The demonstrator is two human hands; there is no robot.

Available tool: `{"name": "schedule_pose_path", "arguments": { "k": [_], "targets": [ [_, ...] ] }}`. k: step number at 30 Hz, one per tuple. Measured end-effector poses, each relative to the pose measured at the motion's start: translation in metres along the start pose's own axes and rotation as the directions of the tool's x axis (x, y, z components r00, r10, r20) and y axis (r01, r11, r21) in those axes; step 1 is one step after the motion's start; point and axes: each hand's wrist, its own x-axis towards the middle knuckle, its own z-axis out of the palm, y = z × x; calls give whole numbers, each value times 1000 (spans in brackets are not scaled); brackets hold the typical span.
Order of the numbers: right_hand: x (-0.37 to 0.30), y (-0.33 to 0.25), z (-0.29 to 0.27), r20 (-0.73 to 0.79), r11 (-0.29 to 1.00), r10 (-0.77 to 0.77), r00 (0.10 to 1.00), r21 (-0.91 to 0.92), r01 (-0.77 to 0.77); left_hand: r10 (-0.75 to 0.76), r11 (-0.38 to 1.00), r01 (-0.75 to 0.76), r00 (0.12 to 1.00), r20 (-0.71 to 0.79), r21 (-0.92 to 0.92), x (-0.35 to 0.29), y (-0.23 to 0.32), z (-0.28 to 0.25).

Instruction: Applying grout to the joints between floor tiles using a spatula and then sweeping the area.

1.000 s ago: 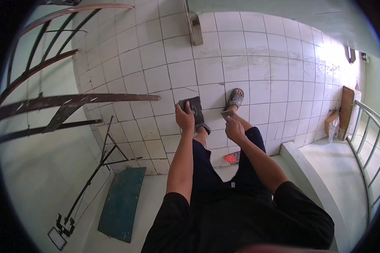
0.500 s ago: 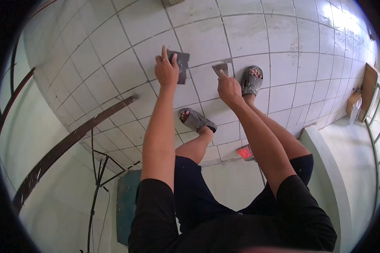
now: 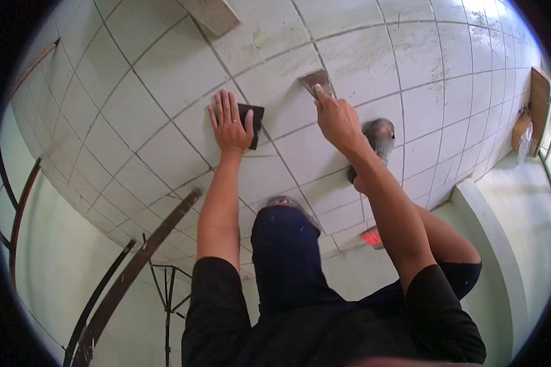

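Note:
My left hand [image 3: 230, 129] lies flat on the tiled floor, fingers stretched out and thumb apart. A thin black square piece [image 3: 255, 116] is partly under that hand, with the thumb across it; its exact kind is unclear. My right hand [image 3: 340, 125] is closed round a putty knife [image 3: 315, 81], its handle mostly hidden in the fist. The knife's wide metal blade points away from me, at the tiles, with my thumb along it. Whether its edge touches the floor cannot be told.
White floor tiles [image 3: 355, 58] with grey smears spread ahead. A pale block [image 3: 214, 16] lies at the far left. Dark metal bars [image 3: 138, 260] stand at the left. A red brush head [image 3: 371, 237] is beside my right leg; a wooden board [image 3: 540, 110] leans far right.
My left hand has gone from a loose grip with a pointing finger to lying flat. My right hand has carried the putty knife slightly farther forward. My body has lowered, with the left knee dropping forward.

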Motion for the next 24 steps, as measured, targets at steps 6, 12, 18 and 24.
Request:
{"name": "schedule_pose_path", "arguments": {
  "k": [6,12,18,24],
  "targets": [
    [66,-4,-39,-124,998,-58,991,-3,58,21,1000,-21,1000,-11,3,11,5,8],
    [-8,17,-5,7,994,-46,999,-97,46,18,999,-16,999,-30,46,7,-1,2],
    [23,18,-2,-72,993,-88,994,-92,81,12,1000,-11,998,-55,20,2,1,4],
    [49,9,-23,-138,978,-188,972,-121,172,20,1000,-18,994,-111,23,6,1,6]
  ]
}}
